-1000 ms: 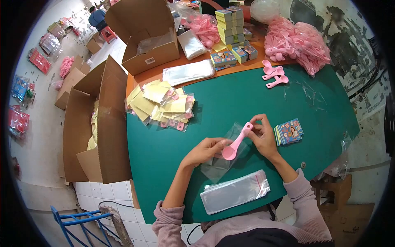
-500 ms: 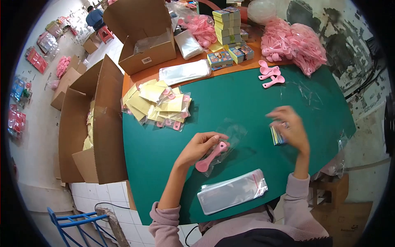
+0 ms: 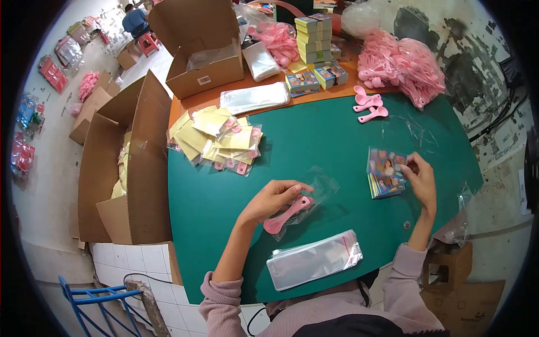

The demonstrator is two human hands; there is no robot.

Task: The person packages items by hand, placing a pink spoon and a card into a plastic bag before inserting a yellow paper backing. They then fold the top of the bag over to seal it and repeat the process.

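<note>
My left hand [image 3: 275,197] is closed on a clear plastic bag [image 3: 323,188] with a pink spoon [image 3: 286,216] in it, a hole at the handle's end. My right hand [image 3: 421,177] pinches the edge of a printed card [image 3: 387,163], which is lifted a little over a small stack of cards [image 3: 386,190]. In front of my body lies a pile of clear bags [image 3: 314,261]. Three or so loose pink spoons [image 3: 370,104] rest at the table's far side.
Yellow-backed packed bags [image 3: 219,137] lie heaped at the left. Cardboard boxes [image 3: 149,168] stand beside and behind the green table [image 3: 314,129]. At the back are card stacks [image 3: 313,39] and bagged pink spoons [image 3: 398,64]. A person [image 3: 135,21] sits far off.
My right hand has come down right of the card stack and now grips the top card, tilting it up. My left hand stays nearly still with the bag and spoon.
</note>
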